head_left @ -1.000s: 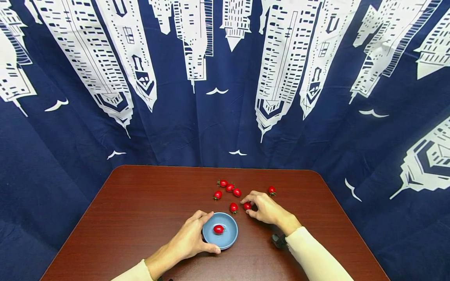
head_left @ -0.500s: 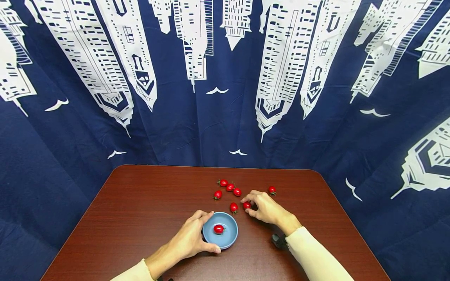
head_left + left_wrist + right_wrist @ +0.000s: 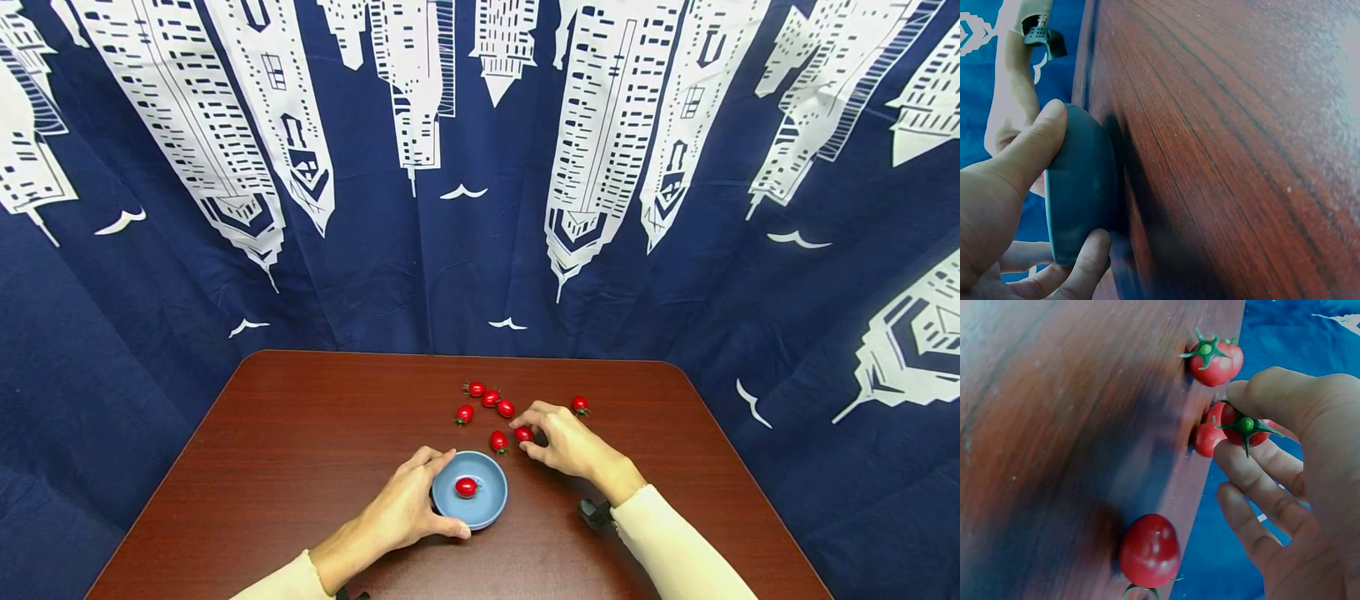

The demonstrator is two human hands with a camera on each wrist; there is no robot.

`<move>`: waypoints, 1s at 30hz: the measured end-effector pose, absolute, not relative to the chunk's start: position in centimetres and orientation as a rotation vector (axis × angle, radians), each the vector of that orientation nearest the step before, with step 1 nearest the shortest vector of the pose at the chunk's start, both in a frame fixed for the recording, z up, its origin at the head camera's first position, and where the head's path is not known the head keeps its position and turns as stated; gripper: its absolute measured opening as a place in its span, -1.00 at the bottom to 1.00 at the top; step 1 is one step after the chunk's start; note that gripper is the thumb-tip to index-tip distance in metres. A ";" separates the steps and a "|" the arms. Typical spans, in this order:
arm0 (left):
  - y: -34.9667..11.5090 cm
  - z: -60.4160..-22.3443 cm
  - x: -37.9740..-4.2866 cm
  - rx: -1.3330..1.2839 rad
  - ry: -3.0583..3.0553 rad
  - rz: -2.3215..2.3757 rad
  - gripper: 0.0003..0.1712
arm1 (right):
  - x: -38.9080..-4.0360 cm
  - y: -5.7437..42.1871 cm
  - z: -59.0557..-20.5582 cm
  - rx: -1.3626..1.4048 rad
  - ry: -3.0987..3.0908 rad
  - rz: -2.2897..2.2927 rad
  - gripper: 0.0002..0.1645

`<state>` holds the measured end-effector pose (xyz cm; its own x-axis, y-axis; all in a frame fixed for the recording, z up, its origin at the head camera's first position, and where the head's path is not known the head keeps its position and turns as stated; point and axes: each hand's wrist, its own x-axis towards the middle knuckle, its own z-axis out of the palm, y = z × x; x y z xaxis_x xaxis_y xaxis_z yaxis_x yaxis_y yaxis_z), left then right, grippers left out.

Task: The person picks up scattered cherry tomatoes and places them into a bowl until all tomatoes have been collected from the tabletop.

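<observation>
My left hand (image 3: 411, 507) grips the left side of a small blue bowl (image 3: 493, 507), thumb at the near rim and fingers at the far side. In the left wrist view the bowl's outer wall (image 3: 1082, 187) shows between thumb and fingers. A single cherry tomato (image 3: 466, 487) lies inside the bowl. To the right, my right hand (image 3: 568, 443) pinches another cherry tomato (image 3: 523, 434) between thumb and fingertips; its green calyx faces the right wrist camera. Just left of that hand, a loose cherry tomato (image 3: 498, 442) lies on the table.
Farther back on the brown table (image 3: 315, 433) lie several more tomatoes, among them a leftmost one (image 3: 476, 389) and a nearer one (image 3: 465, 414). One tomato (image 3: 580, 405) sits beyond the right hand. A blue curtain (image 3: 375, 283) with printed white buildings hangs behind.
My right hand has shifted slightly away and to the left, and the tomato in its fingers has moved with it. The left hand and bowl look still.
</observation>
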<state>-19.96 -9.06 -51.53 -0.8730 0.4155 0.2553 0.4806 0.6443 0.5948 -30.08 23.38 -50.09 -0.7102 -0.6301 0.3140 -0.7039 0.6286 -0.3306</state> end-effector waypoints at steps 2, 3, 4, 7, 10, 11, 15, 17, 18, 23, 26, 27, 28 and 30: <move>-9.1 -51.5 -20.0 -0.752 -2.761 -1.040 0.38 | -29.9 23.2 -49.8 1.106 -2.680 0.654 -0.63; -9.1 -51.5 -20.0 -0.749 -2.763 -1.043 0.38 | -29.8 23.1 -49.6 1.103 -2.682 0.655 -0.62; -9.0 -51.5 -20.0 -0.748 -2.764 -1.045 0.38 | -29.6 23.1 -49.4 1.103 -2.682 0.652 -0.62; -9.0 -51.4 -20.0 -0.740 -2.770 -1.052 0.39 | -29.3 22.8 -48.9 1.115 -2.675 0.641 -0.61; -9.0 -51.4 -19.9 -0.733 -2.777 -1.056 0.39 | -28.9 22.6 -48.5 1.141 -2.663 0.639 -0.61; -9.0 -51.4 -19.9 -0.731 -2.778 -1.055 0.39 | -28.8 22.5 -48.4 1.149 -2.661 0.642 -0.61; -9.0 -51.4 -19.9 -0.731 -2.779 -1.052 0.39 | -28.3 22.0 -47.8 1.181 -2.639 0.655 -0.62; -9.0 -51.4 -19.9 -0.732 -2.779 -1.052 0.39 | -28.0 21.7 -47.6 1.196 -2.624 0.651 -0.62; -9.0 -51.4 -19.9 -0.733 -2.779 -1.052 0.39 | -27.9 21.6 -47.4 1.201 -2.620 0.649 -0.62; -9.1 -51.3 -19.9 -0.743 -2.781 -1.057 0.40 | -27.2 20.9 -47.0 1.223 -2.614 0.635 -0.61; -9.0 -51.3 -19.9 -0.746 -2.781 -1.061 0.40 | -26.8 20.6 -46.8 1.253 -2.602 0.642 -0.60; -9.0 -51.3 -19.9 -0.745 -2.781 -1.061 0.40 | -26.6 20.5 -46.8 1.265 -2.597 0.649 -0.60; -9.1 -51.4 -19.9 -0.745 -2.781 -1.059 0.40 | -26.5 20.4 -46.8 1.276 -2.593 0.657 -0.60; -9.1 -51.4 -19.9 -0.745 -2.780 -1.060 0.40 | -26.2 20.2 -46.7 1.296 -2.590 0.670 -0.60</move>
